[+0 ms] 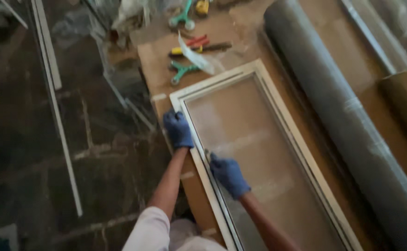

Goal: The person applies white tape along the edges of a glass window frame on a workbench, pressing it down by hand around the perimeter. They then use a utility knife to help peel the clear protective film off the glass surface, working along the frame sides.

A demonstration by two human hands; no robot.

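While your left hand [178, 128], in a blue glove, lies palm down on the left rail of the white window frame [284, 122], near its upper left corner, your right hand [229, 175], also in a blue glove, is closed around a small tool whose tip shows just above the knuckles at the inner edge of the same rail. The tool is too small and blurred to identify. The fingers of your left hand are curled over the rail; whether they clamp it or only press on it cannot be told.

The frame lies flat on a brown cardboard-covered worktable [152, 58] and holds a pale translucent mesh panel [259, 158]. Its lower end is cut off by the bottom edge of the view.

To the right of the frame, close alongside it, lies a long grey roll of mesh [347, 116], cut off at the lower right. Beyond the top of the frame, on the cardboard, lie a green-handled tool [181, 70], red and yellow handled tools [192, 45] and a loose white strip [195, 56]. A second green tool [182, 17] lies further back, partly blurred.

To the left of the table, thin white strips [57, 121] lie on the dark stone floor [22, 153].
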